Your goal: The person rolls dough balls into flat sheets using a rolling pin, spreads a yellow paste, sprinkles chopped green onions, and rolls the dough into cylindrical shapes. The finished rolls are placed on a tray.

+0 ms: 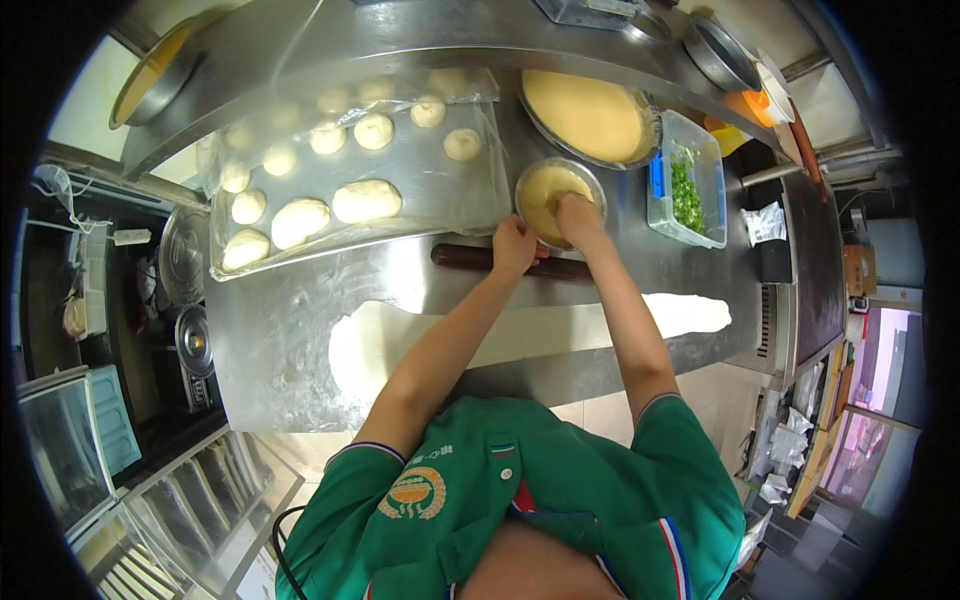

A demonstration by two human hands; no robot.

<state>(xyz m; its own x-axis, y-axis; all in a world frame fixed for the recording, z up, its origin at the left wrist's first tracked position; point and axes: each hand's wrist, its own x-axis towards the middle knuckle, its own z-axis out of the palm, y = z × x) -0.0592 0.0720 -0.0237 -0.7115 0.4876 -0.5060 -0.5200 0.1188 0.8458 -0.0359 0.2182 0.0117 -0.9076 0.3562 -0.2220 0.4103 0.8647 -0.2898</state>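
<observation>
A small metal bowl (597, 180) of yellow paste (545, 185) stands past the middle of the steel table. My right hand (578, 218) is down inside it, fingers bunched in the paste; their tips are hidden. At the bowl's near left rim, my left hand (514, 246) has its fingers closed on the edge. Just behind my wrists lies a dark rolling pin (464, 258), partly covered by them. Nearer to me, a long, flat strip of rolled dough (545, 335) stretches across the table beneath both forearms.
A tray (450, 205) under clear plastic holds several dough pieces (367, 201) at left. Behind the bowl stands a large basin (654, 128) of yellow batter. A clear tub (715, 205) of chopped greens (687, 190) is at right. A steel shelf (420, 30) overhangs the far side.
</observation>
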